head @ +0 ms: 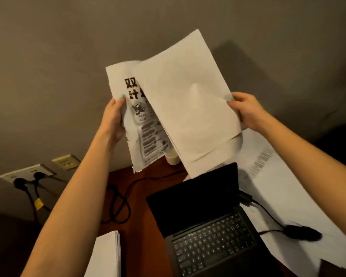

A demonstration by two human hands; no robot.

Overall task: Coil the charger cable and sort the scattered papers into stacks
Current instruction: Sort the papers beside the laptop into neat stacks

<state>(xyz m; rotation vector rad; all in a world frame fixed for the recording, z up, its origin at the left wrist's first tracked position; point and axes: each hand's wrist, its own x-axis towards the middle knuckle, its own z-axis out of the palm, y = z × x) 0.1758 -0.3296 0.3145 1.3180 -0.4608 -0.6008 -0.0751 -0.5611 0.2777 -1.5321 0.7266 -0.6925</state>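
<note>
While a stack of white papers [106, 254] is sitting nearest, left of the open black laptop [204, 222], the black charger cable [118, 204] is lying loose on the reddish wooden desk [140, 220]; beyond, the left hand [113, 118] is pinching a printed white sheet [140, 126], the right hand [246, 110] gripping a blank white sheet [188, 106].

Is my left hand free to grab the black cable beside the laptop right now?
Probably not yet: the left hand grips a printed sheet held up in the air. The cable itself lies uncovered on the desk.
</note>
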